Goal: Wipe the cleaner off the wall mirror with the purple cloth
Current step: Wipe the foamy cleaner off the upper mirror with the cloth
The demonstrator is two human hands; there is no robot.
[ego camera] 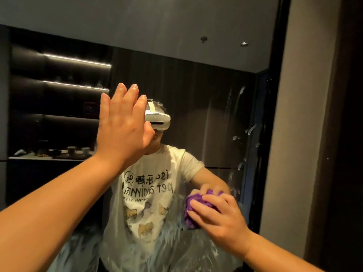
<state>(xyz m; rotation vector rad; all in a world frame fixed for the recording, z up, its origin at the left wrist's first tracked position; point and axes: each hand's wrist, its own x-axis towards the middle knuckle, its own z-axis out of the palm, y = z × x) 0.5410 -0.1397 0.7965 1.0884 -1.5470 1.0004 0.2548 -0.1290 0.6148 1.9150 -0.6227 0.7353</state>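
Head view: dim, dark-panelled room, seen mostly as a reflection in the wall mirror (196, 85), which fills the frame up to its dark right edge. Streaks and runs of pale cleaner (172, 232) cover the lower part of the glass; scattered drips remain near the right edge. The upper part looks largely clear.

Purple cloth (193, 208): bunched into a wad, pressed on the glass low and near the right edge. Right hand (218, 218) is clamped over it, fingers curled round the bundle. Left hand (122, 126) is flat and spread, fingers together, palm toward the glass at upper centre; contact with the glass cannot be confirmed.

Handling, judged: cloth is soft, light and compliant, likely damp; best gripped as a wad from behind so the palm drives it. Wet glass is slippery and rigid, breakable under hard point pressure, so broad even strokes suit it.
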